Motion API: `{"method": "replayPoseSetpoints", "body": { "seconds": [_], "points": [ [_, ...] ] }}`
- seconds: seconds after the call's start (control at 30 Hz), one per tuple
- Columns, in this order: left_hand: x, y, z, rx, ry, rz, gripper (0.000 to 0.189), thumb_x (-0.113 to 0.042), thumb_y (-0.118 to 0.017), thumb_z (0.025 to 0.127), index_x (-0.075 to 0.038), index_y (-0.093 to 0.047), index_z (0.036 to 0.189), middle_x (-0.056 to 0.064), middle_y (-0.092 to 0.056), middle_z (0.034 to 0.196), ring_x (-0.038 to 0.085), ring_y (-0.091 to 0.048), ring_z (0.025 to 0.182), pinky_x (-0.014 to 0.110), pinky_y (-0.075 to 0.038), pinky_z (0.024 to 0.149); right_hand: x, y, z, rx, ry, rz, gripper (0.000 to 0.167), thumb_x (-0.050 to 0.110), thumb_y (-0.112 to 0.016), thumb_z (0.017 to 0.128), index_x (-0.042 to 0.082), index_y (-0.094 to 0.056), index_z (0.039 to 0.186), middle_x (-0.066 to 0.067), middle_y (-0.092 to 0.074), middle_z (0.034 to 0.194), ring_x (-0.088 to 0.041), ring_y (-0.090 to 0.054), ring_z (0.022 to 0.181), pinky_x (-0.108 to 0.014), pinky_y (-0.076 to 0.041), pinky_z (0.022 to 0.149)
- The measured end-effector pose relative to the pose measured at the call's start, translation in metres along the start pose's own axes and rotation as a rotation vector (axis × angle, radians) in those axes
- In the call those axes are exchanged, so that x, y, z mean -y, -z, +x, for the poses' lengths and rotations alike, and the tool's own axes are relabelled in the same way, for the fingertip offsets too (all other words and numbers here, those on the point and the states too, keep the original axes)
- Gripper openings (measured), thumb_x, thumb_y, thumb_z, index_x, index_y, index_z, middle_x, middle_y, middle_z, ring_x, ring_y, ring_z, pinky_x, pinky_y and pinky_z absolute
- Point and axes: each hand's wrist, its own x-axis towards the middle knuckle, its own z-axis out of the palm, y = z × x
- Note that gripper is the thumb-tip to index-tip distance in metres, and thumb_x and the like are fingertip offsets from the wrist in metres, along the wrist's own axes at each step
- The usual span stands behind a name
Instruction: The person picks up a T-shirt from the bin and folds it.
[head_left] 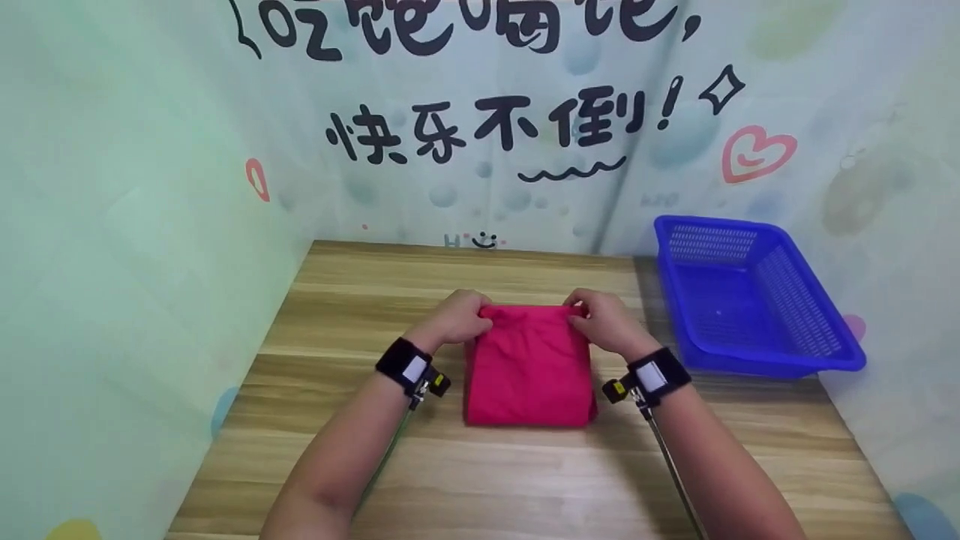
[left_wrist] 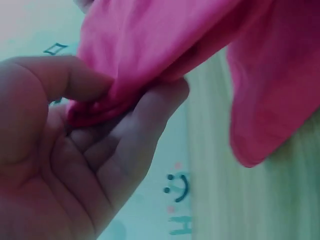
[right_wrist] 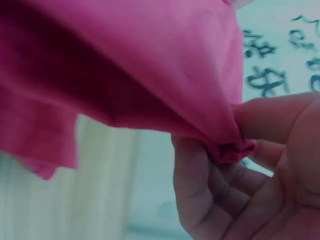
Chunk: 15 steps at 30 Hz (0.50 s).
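A bright pink folded cloth (head_left: 532,371), perhaps a garment, is spread between both hands in the middle of the table. My left hand (head_left: 459,318) pinches its far left corner between thumb and fingers. At the far right corner, my right hand (head_left: 606,321) grips the fabric the same way. The left wrist view shows the bunched cloth edge (left_wrist: 130,65) between thumb and fingers, with another pink flap hanging lower at the right. In the right wrist view the gathered corner (right_wrist: 225,145) sits under the thumb, and the cloth there is lifted off the wood.
A blue plastic basket (head_left: 750,322) with perforated sides stands at the right on the wooden table (head_left: 360,300). Behind the table hangs a pale printed curtain (head_left: 465,195) with dark lettering, which also lines both sides. Each wrist wears a black strap with a small camera and cable.
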Motion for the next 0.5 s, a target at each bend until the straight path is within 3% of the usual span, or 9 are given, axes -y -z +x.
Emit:
{"method": "replayPoseSetpoints", "body": {
  "seconds": [0.13, 0.27, 0.4, 0.5],
  "points": [
    [0.007, -0.011, 0.005, -0.028, 0.066, 0.02, 0.022, -0.008, -0.059, 0.08, -0.014, -0.045, 0.064, -0.004, -0.047, 0.059, 0.01, -0.049, 0.051, 0.024, -0.04, 0.046, -0.014, -0.013, 0.003, 0.004, -0.077, 0.062, 0.017, 0.01, -0.066, 0.091, 0.006, -0.064, 0.107, -0.009, -0.065, 0.083, -0.018, -0.059, 0.062, -0.031, -0.052, 0.051],
    [0.012, -0.021, 0.005, -0.013, 0.131, -0.1, 0.013, -0.007, -0.061, 0.082, -0.009, -0.056, 0.07, 0.004, -0.06, 0.065, 0.018, -0.062, 0.056, 0.03, -0.052, 0.051, -0.024, -0.023, 0.001, 0.014, -0.132, 0.058, 0.017, 0.011, -0.066, 0.091, 0.004, -0.065, 0.107, -0.012, -0.066, 0.086, -0.018, -0.06, 0.063, -0.03, -0.052, 0.05],
    [0.018, -0.022, 0.003, -0.017, 0.188, -0.202, 0.01, -0.008, -0.068, 0.082, -0.004, -0.062, 0.076, 0.011, -0.066, 0.071, 0.026, -0.067, 0.062, 0.035, -0.056, 0.058, -0.03, -0.023, 0.001, 0.036, -0.169, 0.025, 0.02, 0.011, -0.065, 0.09, 0.002, -0.064, 0.108, -0.013, -0.067, 0.089, -0.021, -0.063, 0.069, -0.032, -0.053, 0.056],
    [0.022, -0.016, 0.001, -0.047, 0.209, -0.166, 0.01, -0.013, -0.072, 0.081, -0.005, -0.066, 0.08, 0.009, -0.068, 0.073, 0.023, -0.067, 0.064, 0.033, -0.055, 0.059, -0.034, -0.019, 0.0, 0.035, -0.171, -0.026, 0.023, 0.009, -0.063, 0.088, 0.0, -0.063, 0.11, -0.015, -0.067, 0.09, -0.025, -0.064, 0.077, -0.037, -0.053, 0.064]
  ]
}}
